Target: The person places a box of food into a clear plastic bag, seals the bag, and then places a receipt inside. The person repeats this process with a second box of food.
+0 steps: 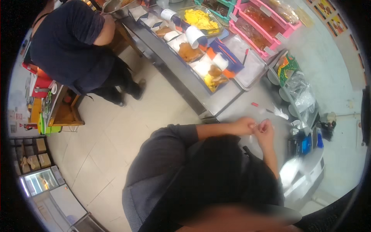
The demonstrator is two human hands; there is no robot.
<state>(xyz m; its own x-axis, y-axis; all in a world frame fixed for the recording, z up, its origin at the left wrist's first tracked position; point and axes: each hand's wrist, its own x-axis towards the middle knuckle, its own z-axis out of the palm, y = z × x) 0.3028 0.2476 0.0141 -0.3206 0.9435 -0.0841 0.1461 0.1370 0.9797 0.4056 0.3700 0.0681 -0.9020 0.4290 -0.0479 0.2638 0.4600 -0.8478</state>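
Over the steel counter (229, 113), my left hand (245, 126) reaches in from the left, its fingertips meeting those of my right hand (264, 130). The fingers of both are bent and close together. Something small and pale may be between them, but blur hides what it is. Just beyond the hands lie a small red piece (254, 104) and a white crumpled item (280, 112) beside a thin dark tool. Farther off, paper food boxes (203, 65) stand in a row, with brown fried pieces (189, 52) and yellow food (213, 82) in them.
A glass tray of yellow food (200, 18) stands behind the boxes. Pink baskets (261, 29) are stacked beside a metal tray (249, 69) holding a red-and-black pen-like item. A shelf (300, 101) with plastic bags runs along the wall. A co-worker (72, 49) stands at the upper left.
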